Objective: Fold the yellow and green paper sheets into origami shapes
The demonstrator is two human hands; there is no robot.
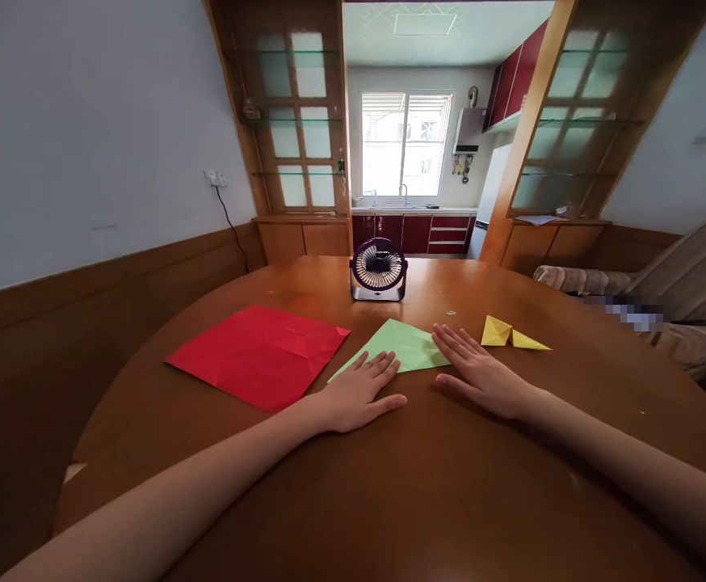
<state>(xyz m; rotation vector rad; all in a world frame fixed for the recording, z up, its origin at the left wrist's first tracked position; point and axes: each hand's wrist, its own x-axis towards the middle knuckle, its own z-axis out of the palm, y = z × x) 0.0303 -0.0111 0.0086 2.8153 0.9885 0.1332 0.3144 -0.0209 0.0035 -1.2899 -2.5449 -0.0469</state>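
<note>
So both hands are lying palm down here, opened out flat rather than curling around anything. The left hand (359,396) is resting its fingertips on the near-left part of the light green paper (412,343), fingers spreading a little and the thumb sticking out sideways over the bare table (389,493). The right hand (486,378) is covering the green sheet's right end with its fingers, which are sitting fairly close together, while its thumb is pointing back toward the left one. So the grip is basically wide open on both sides, touching the paper from above; how hard they're pressing, I can't tell. The green piece is lying between the two hands, one corner pointing away toward the small fan (378,271), which is standing upright farther back. Its near edge is partly hiding under the fingers, so I'm not seeing its whole outline. A bigger red sheet (259,356) is lying just left of it, showing creases, and some folded yellow paper (497,331) is sitting just beyond the right hand, a squarish bit next to a long pointy one.
</note>
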